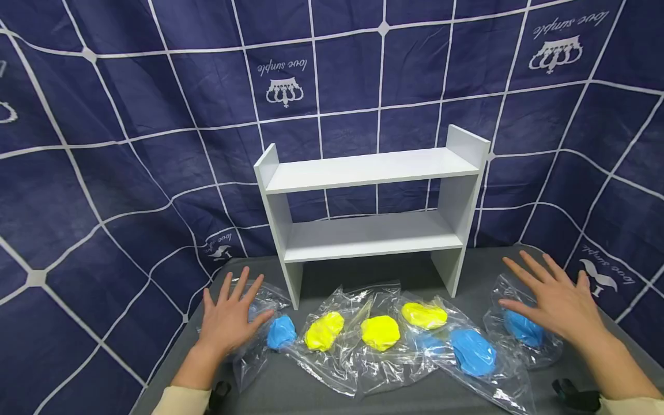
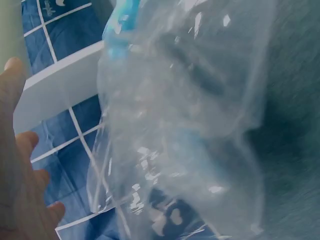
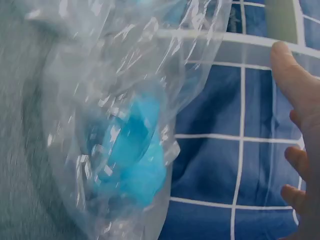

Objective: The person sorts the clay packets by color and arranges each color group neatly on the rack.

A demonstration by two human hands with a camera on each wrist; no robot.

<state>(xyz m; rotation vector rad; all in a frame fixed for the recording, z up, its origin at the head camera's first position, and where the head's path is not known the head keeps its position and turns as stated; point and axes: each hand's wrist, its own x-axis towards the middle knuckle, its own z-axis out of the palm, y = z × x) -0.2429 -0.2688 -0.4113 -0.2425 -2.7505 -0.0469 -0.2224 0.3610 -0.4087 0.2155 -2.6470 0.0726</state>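
Coming in over the near side of the grey counter (image 1: pixel 295 402), two cream sleeves (image 1: pixel 181 402) lead to a person's bare hands, a small black device (image 1: pixel 573 396) showing by each wrist. The left hand (image 1: pixel 230 320) is poised toward the counter's left edge, back upward, fingers straight and fanned; the right hand (image 1: pixel 560 305) does likewise toward the right edge, thumb well apart from the fingers. Both hands hold nothing (each wrist view shows the fingertips apart from the plastic).

Between and partly beneath them, clear plastic bags (image 1: pixel 384 374) lie overlapping in a row from near the left edge to near the right edge, with yellow and blue lumps inside. Nearest, right of centre, sits a big blue lump (image 1: pixel 473 351), a paler patch of blue beside it under creased plastic. Slightly farther in, a roundish yellow lump (image 1: pixel 380 332) takes the middle, with a longer yellow piece (image 1: pixel 323 332) to its left. A smaller blue lump (image 1: pixel 282 332) lies just beside the left thumb, and another blue piece (image 1: pixel 524 327) shows partly under the right hand. An oval yellow lump (image 1: pixel 424 315) lies farthest in.

Beyond, a white two-tier shelf (image 1: pixel 373 236) stands upright toward the counter's far edge, before a navy cloth (image 1: pixel 140 98) with white grid lines.
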